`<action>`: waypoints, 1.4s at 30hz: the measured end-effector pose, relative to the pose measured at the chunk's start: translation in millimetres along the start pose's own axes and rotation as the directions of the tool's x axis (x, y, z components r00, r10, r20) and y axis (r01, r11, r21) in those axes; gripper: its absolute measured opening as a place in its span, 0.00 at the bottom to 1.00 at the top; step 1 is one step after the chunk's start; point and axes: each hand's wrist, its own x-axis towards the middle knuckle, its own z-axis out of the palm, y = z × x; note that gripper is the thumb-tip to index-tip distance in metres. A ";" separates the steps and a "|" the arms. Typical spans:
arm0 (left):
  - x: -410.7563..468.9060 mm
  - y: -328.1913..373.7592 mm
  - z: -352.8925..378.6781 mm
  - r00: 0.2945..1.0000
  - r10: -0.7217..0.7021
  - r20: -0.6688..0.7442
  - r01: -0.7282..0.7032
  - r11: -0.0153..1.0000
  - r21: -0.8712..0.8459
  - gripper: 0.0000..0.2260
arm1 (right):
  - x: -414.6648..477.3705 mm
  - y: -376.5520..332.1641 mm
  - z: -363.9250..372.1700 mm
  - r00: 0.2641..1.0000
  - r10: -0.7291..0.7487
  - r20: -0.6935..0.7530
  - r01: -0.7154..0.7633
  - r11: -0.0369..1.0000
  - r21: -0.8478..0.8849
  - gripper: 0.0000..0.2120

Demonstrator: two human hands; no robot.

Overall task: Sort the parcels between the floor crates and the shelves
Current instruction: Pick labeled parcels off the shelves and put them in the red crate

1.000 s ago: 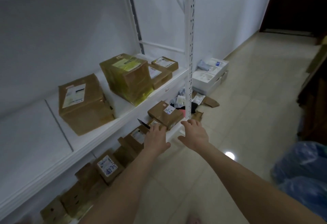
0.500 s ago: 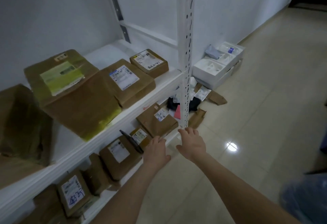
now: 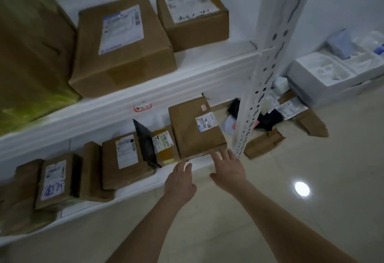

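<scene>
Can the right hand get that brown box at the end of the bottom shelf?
Probably yes. The right hand is open, its fingertips right at the front edge of the box. Nothing lies between them, and the post stands off to the side.

On the upper white metal shelf (image 3: 166, 92) two brown cardboard boxes with white labels, one larger (image 3: 122, 48) and one smaller (image 3: 193, 15), sit side by side, next to a big box wrapped in yellowish tape (image 3: 31, 55). On the lower white shelf (image 3: 135, 188) a flat brown box with a barcode label (image 3: 195, 129) lies at the right end. Left of it stand a small yellow-taped box (image 3: 165, 144), a dark grey mailer bag (image 3: 145, 142), a flat brown labelled parcel (image 3: 124, 159) and a parcel marked in blue handwriting (image 3: 54, 179).
</scene>
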 end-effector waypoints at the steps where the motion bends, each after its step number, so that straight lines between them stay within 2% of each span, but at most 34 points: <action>1: 8.9 -1.7 8.0 1.000 -0.014 -0.005 0.014 1.000 -0.003 0.30 | 12.1 1.5 6.8 0.999 -0.028 0.017 0.029 0.999 -0.040 0.37; 8: 72.5 -26.8 33.7 0.980 -0.090 -0.176 0.098 0.994 0.042 0.35 | 85.5 -12.9 63.6 0.973 -0.204 0.106 0.225 0.939 -0.259 0.38; 13: 91.1 -43.5 37.8 0.970 -0.181 -0.160 0.185 0.983 0.008 0.36 | 101.3 -7.5 79.6 0.974 -0.191 0.125 0.224 0.903 -0.367 0.39; 19: 89.8 -42.9 51.7 0.969 -0.236 -0.068 0.236 0.972 -0.010 0.35 | 99.8 -2.3 77.8 0.980 -0.183 0.082 0.199 0.933 -0.298 0.35; 30: 81.5 -46.3 63.6 0.976 -0.173 -0.135 0.173 0.985 -0.012 0.34 | 88.4 -0.6 86.1 0.987 -0.155 0.037 0.159 0.950 -0.269 0.34; 38: 72.0 -54.3 62.4 0.968 -0.118 -0.222 0.087 0.985 -0.148 0.28 | 84.6 -7.2 86.4 0.989 -0.140 -0.054 0.122 0.959 -0.255 0.28; 42: 62.4 -62.5 59.8 0.958 -0.161 -0.236 0.100 0.963 -0.249 0.26 | 86.9 -17.1 78.3 0.993 -0.103 -0.058 0.087 0.970 -0.229 0.22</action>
